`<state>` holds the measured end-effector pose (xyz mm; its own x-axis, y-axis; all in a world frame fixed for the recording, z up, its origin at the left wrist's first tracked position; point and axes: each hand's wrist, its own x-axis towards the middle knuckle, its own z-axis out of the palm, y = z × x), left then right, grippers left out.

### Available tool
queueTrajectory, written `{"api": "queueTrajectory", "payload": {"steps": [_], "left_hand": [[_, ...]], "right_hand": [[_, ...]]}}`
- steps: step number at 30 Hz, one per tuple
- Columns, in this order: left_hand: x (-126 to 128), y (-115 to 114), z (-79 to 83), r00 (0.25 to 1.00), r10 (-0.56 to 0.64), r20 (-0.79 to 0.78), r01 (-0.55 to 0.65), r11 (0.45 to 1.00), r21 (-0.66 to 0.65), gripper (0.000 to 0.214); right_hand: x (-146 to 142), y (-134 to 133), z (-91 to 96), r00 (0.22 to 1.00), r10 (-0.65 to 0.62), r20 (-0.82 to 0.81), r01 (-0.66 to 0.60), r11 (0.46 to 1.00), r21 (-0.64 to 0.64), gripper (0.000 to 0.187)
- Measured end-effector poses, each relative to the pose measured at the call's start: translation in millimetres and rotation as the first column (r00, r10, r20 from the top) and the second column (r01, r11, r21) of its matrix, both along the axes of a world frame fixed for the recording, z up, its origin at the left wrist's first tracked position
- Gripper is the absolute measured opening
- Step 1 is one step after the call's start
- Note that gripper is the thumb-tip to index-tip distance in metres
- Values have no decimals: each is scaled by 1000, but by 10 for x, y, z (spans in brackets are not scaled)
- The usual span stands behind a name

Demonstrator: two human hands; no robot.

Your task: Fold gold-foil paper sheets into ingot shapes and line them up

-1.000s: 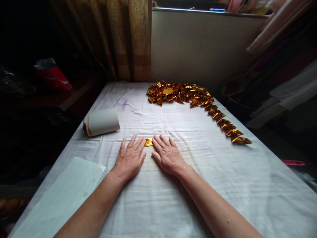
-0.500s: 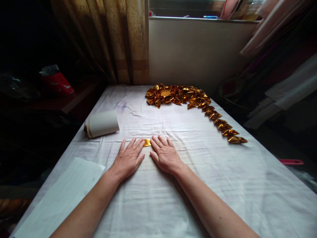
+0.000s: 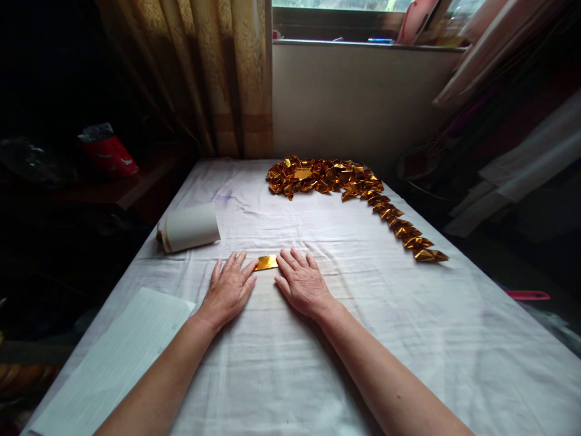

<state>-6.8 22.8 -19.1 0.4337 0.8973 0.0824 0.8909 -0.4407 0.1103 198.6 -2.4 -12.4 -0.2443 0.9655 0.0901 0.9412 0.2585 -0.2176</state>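
Note:
A small flat strip of shiny gold foil paper (image 3: 267, 262) lies on the white tablecloth between my hands. My left hand (image 3: 229, 284) rests flat, fingers apart, its fingertips at the strip's left end. Across from it my right hand (image 3: 301, 277) lies palm down with fingers stretched out, fingertips covering the strip's right end. Neither hand grips anything. Farther back, many folded gold foil pieces (image 3: 318, 177) form a heap, and a line of them (image 3: 403, 231) trails toward the right edge.
To the left lies a white roll (image 3: 191, 227) on its side. A lined paper sheet (image 3: 113, 363) is partly under my left forearm. A red packet (image 3: 109, 152) sits on a dark side table. Behind the table are a curtain (image 3: 204, 79) and a wall (image 3: 358, 97).
My left hand has slid a little to the left, so more of the gold strip shows. My right hand stays almost where it was. The view has tilted slightly upward.

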Motion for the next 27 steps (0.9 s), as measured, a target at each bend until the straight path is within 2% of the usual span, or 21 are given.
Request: {"api": "queueTrajectory", "payload": {"steps": [4, 7, 10, 17, 27], "left_hand": [[7, 14, 10, 1000, 11, 27, -12, 999, 37, 43], [48, -9, 4, 999, -16, 31, 12, 993, 114, 42], [95, -34, 3, 998, -56, 20, 51, 984, 173, 41], [44, -18, 33, 997, -70, 25, 65, 988, 140, 42], [-75, -38, 56, 998, -40, 43, 35, 992, 117, 39]], "right_hand": [[-5, 8, -7, 1000, 11, 2, -11, 999, 39, 52], [-35, 28, 1, 996, 90, 6, -90, 992, 92, 52], [-84, 51, 14, 989, 149, 2, -149, 985, 83, 49], [-91, 47, -1, 999, 37, -9, -37, 999, 30, 47], [-122, 28, -25, 999, -18, -34, 19, 999, 44, 44]]}}
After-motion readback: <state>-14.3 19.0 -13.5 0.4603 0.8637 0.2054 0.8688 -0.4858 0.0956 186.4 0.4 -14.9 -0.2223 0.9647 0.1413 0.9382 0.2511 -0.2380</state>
